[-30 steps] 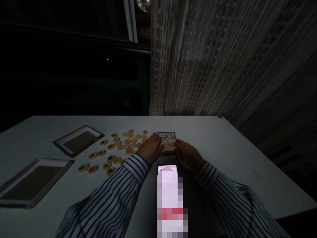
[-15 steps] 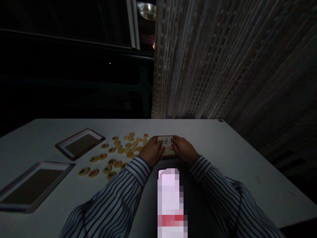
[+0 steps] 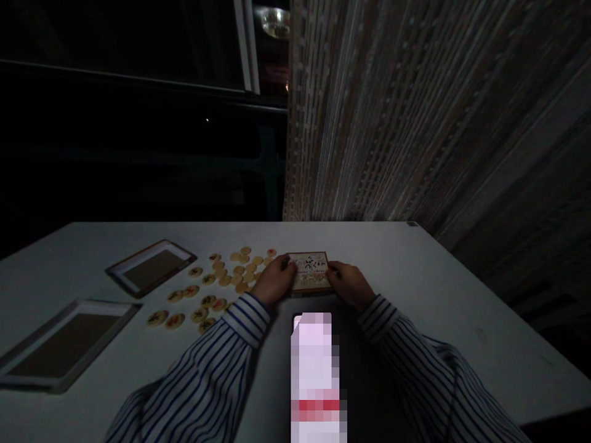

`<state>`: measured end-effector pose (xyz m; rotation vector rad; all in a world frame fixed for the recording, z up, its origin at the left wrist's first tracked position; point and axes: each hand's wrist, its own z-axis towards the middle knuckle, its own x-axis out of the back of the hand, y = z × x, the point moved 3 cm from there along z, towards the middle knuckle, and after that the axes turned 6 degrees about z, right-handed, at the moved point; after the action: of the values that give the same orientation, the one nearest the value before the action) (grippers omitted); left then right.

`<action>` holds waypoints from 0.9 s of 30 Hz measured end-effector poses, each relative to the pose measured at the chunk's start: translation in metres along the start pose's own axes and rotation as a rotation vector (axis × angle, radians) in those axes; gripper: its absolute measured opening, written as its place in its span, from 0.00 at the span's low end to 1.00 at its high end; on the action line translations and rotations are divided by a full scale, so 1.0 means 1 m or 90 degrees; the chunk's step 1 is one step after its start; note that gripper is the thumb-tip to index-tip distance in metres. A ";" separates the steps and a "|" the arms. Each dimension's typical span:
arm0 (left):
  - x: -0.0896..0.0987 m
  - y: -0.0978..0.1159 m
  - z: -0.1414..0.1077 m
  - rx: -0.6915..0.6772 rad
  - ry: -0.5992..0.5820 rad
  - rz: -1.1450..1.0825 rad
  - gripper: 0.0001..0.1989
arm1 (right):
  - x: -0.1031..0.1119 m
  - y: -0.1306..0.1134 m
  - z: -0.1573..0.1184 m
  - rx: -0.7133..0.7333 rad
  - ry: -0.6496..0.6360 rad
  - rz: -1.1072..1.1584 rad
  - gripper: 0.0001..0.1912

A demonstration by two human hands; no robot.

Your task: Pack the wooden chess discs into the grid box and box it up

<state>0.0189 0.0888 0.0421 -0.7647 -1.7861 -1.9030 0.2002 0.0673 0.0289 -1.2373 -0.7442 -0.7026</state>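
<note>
Between my two hands is a small flat box [image 3: 310, 274] with dark brush-style characters on its pale top. My left hand [image 3: 277, 280] grips its left edge, thumb near the top. My right hand [image 3: 349, 283] has its fingers closed on the right edge. Left of the box lie several round xiangqi pieces [image 3: 225, 280], loosely scattered. Some show black or red characters and others look plain. Part of the group is hidden behind my left hand and sleeve.
Two open box halves or trays lie on the white table [image 3: 438, 320]: one farther tray [image 3: 152, 267] and one nearer tray [image 3: 69, 344]. A lit phone [image 3: 316, 369], its screen blurred out, is between my forearms. Behind the table hangs a string curtain [image 3: 351, 111].
My hands have drawn apart to the box's sides. More of its top shows now, with the thumbs moved off the middle. The scattered pieces have not moved.
</note>
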 end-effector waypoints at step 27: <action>-0.014 -0.013 0.006 0.230 0.030 -0.462 0.25 | 0.002 0.003 0.000 -0.019 0.004 0.006 0.18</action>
<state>0.0222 0.0948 0.0231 0.0825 -2.4987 -1.8554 0.2036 0.0676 0.0289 -1.2641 -0.7251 -0.7124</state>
